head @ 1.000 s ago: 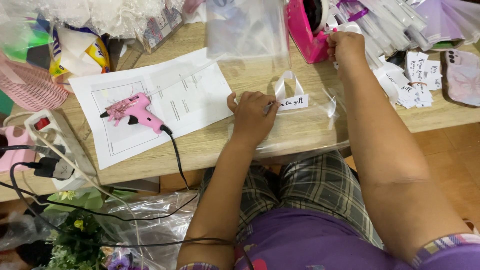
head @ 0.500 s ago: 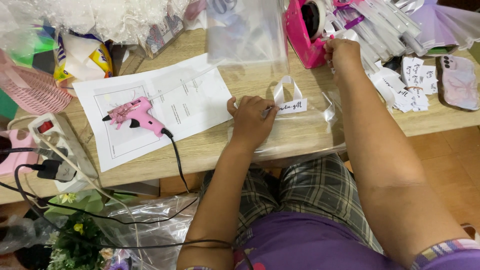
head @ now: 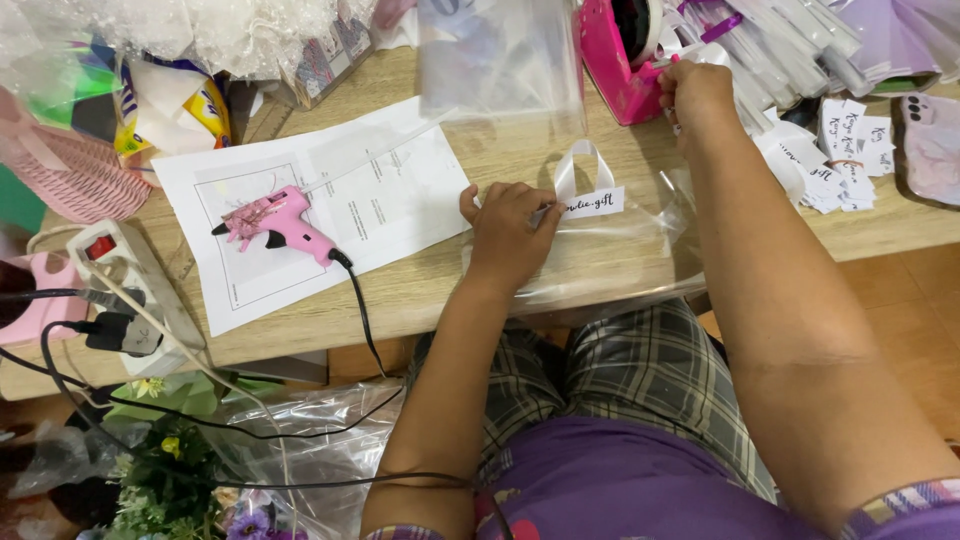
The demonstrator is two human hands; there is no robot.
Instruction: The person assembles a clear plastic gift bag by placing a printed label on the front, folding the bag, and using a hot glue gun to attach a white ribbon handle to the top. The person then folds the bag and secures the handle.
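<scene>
Nearest the wearer, the left hand (head: 508, 232) lies palm-down on a clear plastic bag (head: 600, 262) spread on the wooden table (head: 440, 290). Its fingers are curled together and press on the left end of a small white paper label (head: 592, 205), which bears dark script and sits on top of the bag. A loop of white ribbon (head: 580, 165) rises just behind the label; whether the ribbon is joined to the label cannot be told. The bag is glossy and see-through, so its edges are hard to trace against the wood, and its near edge hangs slightly over the table's front.

To the left of the bag lies a white printed sheet (head: 400, 190), with a pink glue gun (head: 280, 222) resting on it; a black cord runs from the gun off the table's near edge.

Farther off, behind and right of the bag, the right hand (head: 695, 92) is at a pink tape dispenser (head: 615, 55). Its fingers are bunched at the dispenser's front, apparently pinching tape, though the strip itself is too faint to confirm. The dispenser's top is cut off by the frame. A second clear bag (head: 500, 60) stands behind the label, contents blurred. Right of the right hand, small white cards (head: 845, 150) lie scattered.
</scene>
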